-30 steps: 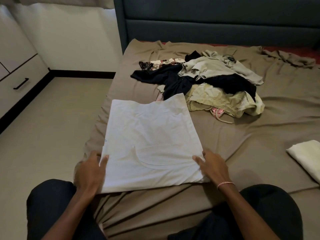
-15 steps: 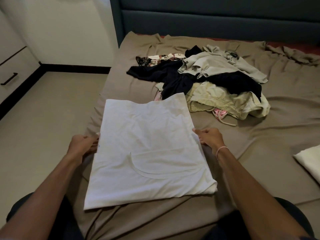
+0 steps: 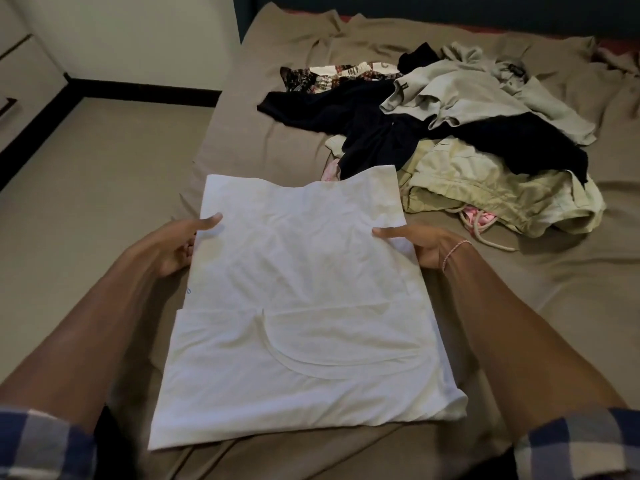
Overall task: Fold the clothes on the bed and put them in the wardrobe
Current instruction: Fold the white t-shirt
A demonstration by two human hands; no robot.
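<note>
The white T-shirt (image 3: 298, 306) is lying partly folded on the brown bedsheet (image 3: 554, 306), with its neckline facing the person. The left hand (image 3: 176, 245) is pinching the shirt's left edge, thumb lying on top and fingers curling underneath. The right hand (image 3: 424, 245), wearing a thin bracelet (image 3: 453, 251), is pinching the shirt's right edge the same way. Just beyond the shirt's far right corner an unfolded pile is sitting: a black garment (image 3: 381, 133), a grey garment (image 3: 467, 98), a pale green garment (image 3: 485, 188), and a patterned piece (image 3: 339, 76) farthest from the shirt.
</note>
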